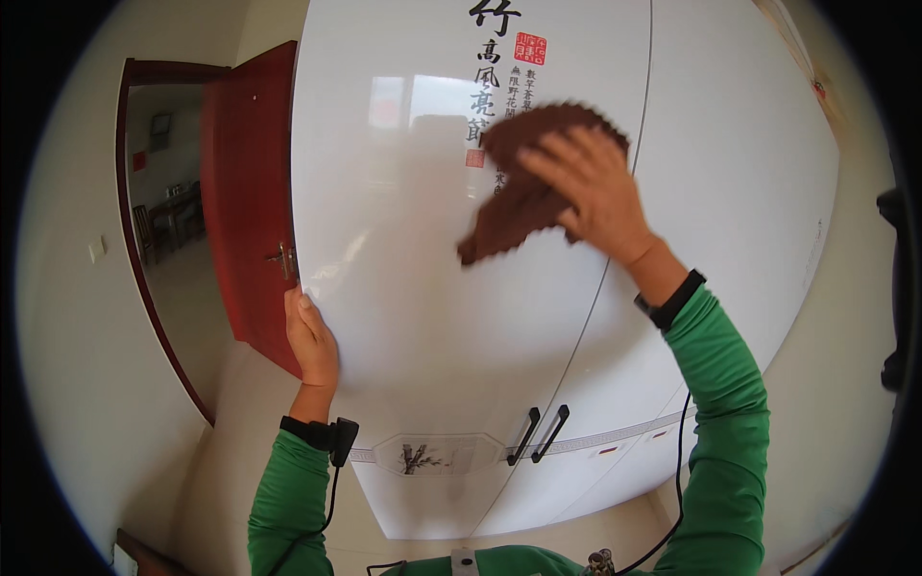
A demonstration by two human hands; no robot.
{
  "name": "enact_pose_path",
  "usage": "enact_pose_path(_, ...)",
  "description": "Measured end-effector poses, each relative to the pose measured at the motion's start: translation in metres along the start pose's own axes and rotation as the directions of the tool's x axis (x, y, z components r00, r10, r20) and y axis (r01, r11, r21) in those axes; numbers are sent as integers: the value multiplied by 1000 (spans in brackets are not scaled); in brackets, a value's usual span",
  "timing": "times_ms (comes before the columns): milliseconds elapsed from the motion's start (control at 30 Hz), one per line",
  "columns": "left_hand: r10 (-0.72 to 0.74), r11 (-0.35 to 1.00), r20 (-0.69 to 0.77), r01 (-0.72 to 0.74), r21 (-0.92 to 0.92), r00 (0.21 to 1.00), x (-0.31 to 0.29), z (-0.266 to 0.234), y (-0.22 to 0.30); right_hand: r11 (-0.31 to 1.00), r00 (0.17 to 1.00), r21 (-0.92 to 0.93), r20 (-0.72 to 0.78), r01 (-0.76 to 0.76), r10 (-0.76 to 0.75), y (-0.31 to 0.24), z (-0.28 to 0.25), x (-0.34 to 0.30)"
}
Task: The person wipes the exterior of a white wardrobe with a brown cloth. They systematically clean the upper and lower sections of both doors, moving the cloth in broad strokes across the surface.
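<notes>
A brown cloth [523, 206] with a scalloped edge lies bunched against the glossy white wardrobe door [403, 317], over part of its black writing. My right hand [591, 187] presses it there from the right, fingers slightly apart and a little blurred by motion. Lower down, my left hand [312, 341] grips the wardrobe's left edge, with the thumb on the near side and some fingers hidden. Both wrists wear black bands with cables.
Beyond the wardrobe's left side, a red door [250, 202] stands ajar to another room. Two black handles [536, 435] stick out low on the wardrobe, beside the seam between its doors. A light switch [97, 250] is on the left wall.
</notes>
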State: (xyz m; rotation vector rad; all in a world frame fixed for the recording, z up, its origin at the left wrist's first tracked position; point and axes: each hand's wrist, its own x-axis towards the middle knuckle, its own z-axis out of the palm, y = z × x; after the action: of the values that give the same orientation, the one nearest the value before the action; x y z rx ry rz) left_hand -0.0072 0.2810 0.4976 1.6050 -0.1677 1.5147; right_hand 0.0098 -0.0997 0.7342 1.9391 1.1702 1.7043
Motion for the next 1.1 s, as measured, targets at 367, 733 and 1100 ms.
enact_pose_path(367,-33,999,8,33,-36,999,-1,-2,-1,986,981,138,184,-92,66,-126,28,-114)
enact_pose_path(733,-40,999,-29,39,-19,999,-3,0,-7,972,987,-173,-31,-158,155,71,-21,-88)
enact_pose_path(1100,-55,998,-45,54,-26,997,-3,1,-10,959,971,150,14,-239,239,-85,14,-219)
